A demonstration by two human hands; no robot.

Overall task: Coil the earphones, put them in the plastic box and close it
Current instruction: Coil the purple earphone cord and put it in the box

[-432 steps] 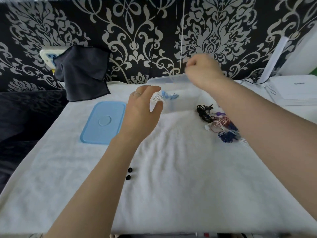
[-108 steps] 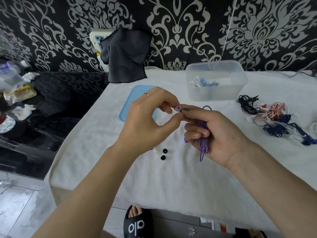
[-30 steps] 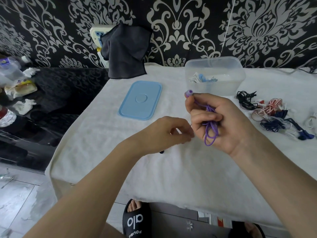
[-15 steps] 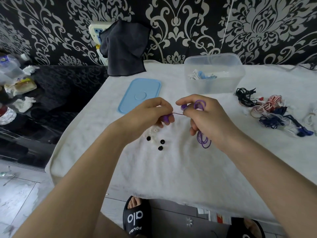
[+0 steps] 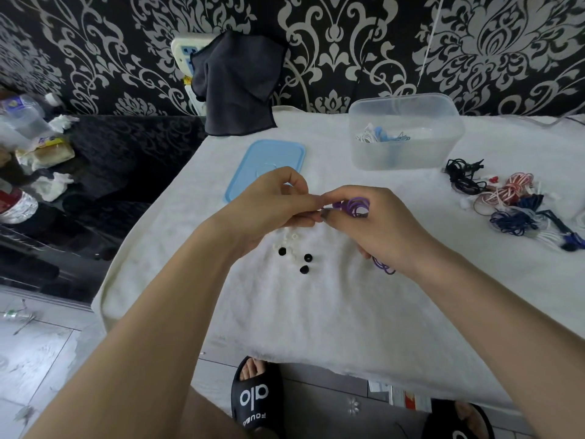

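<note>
Hands meeting near the box (image 5: 406,134), right hand (image 5: 376,226) clutching purple earphones (image 5: 357,206), left hand (image 5: 272,207) pinching the cord, earbud hidden between fingertips.

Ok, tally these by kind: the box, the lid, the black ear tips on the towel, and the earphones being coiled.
Clear plastic box: 1
Blue lid: 1
Purple earphones: 1
Black ear tips: 3
Total: 6
</note>
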